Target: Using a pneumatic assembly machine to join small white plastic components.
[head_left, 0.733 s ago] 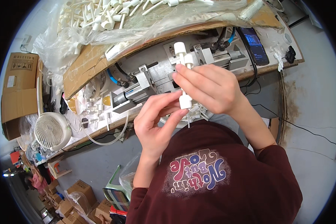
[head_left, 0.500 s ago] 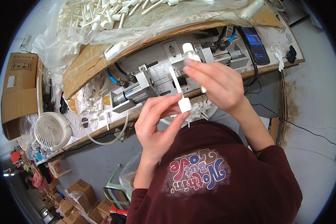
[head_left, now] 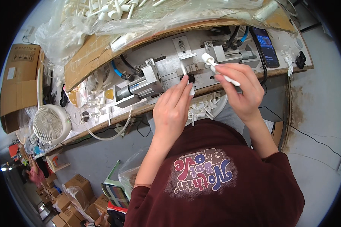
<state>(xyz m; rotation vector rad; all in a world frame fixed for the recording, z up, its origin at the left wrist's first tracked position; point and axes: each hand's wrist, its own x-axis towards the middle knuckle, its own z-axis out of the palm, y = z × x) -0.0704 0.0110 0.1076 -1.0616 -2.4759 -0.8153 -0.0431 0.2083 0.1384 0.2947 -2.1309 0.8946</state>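
Observation:
My left hand (head_left: pixel 172 109) is at the metal fixture (head_left: pixel 195 68) on the bench. Its closed fingers hold a white cap with a thin stem (head_left: pixel 183 69), the stem tilted away from me over the fixture. Part of that cap is hidden under my fingertips. To the right, my right hand (head_left: pixel 244 87) pinches another white stemmed cap (head_left: pixel 207 58) above the bench, the cap end pointing up and left. A white rod-like end (head_left: pixel 232 80) sticks out below those fingers; whether it belongs to the same piece I cannot tell.
Metal cylinders (head_left: pixel 140 89) with blue and black hoses flank the fixture. A cardboard sheet (head_left: pixel 87 68) overhangs behind, bearing a heap of white stemmed caps (head_left: pixel 113 14). A phone (head_left: pixel 265 47) lies right, a small fan (head_left: pixel 52 124) left. White pieces fill a container (head_left: pixel 223 102) below the edge.
My left hand has moved forward and right, bringing its stemmed cap from in front of me to the fixture. My right hand has shifted right and slightly down, still holding its piece.

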